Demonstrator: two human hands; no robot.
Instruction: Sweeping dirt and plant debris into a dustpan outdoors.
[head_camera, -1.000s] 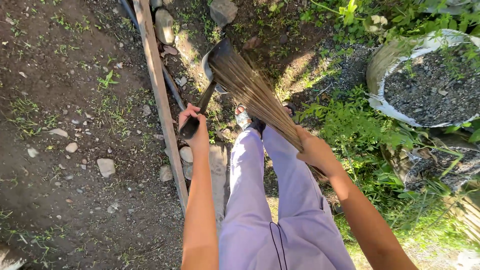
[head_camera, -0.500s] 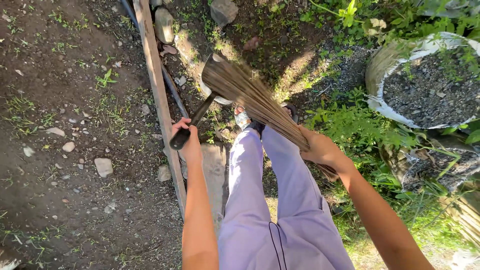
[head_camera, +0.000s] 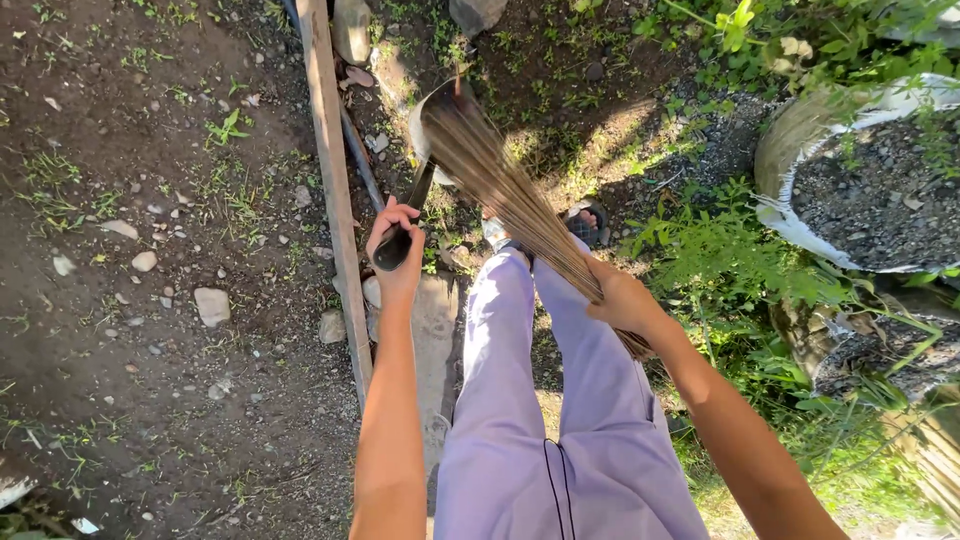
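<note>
Plank: long wooden plank (head_camera: 335, 190) lying on the dirt, just left of the hands.
Left hand: left hand (head_camera: 397, 245) clenched round the dark handle of a dustpan (head_camera: 425, 150) (pan end held forward).
Right hand: right hand (head_camera: 622, 300) grasping a stick broom (head_camera: 500, 185), bristle tips against the pan.
Far right: white sack of soil (head_camera: 860, 180).

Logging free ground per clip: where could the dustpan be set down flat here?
Bare dirt left of the plank, broken only by scattered stones. Right of the legs it is crowded: weeds and soil-filled sacks. The left hand grips the dustpan; the right hand grips the broom.
</note>
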